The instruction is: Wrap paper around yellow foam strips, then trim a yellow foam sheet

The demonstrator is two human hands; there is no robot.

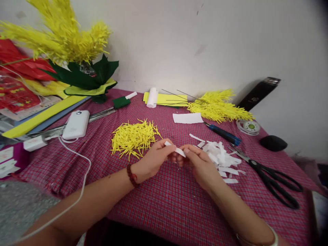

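Note:
A short white paper strip point(180, 152) is stretched between my two hands over the front middle of the table. My left hand point(161, 153) pinches its left end between thumb and fingers. At the other end, my right hand point(198, 160) grips it the same way. Just beyond my left hand lies a heap of thin yellow twisted pieces point(134, 138). A loose pile of cut white strips point(217, 155) rests beside and partly behind my right hand. Farther back is a wider white paper piece point(188, 118), lying flat.
Black-handled scissors point(271, 177) and a blue-handled tool point(224, 134) lie at right, near a black rounded object point(273, 143). Yellow fringed stems point(217, 106) sit behind. At left are a white power bank point(76, 123), its cable crossing my left forearm, and a yellow arrangement point(74, 37).

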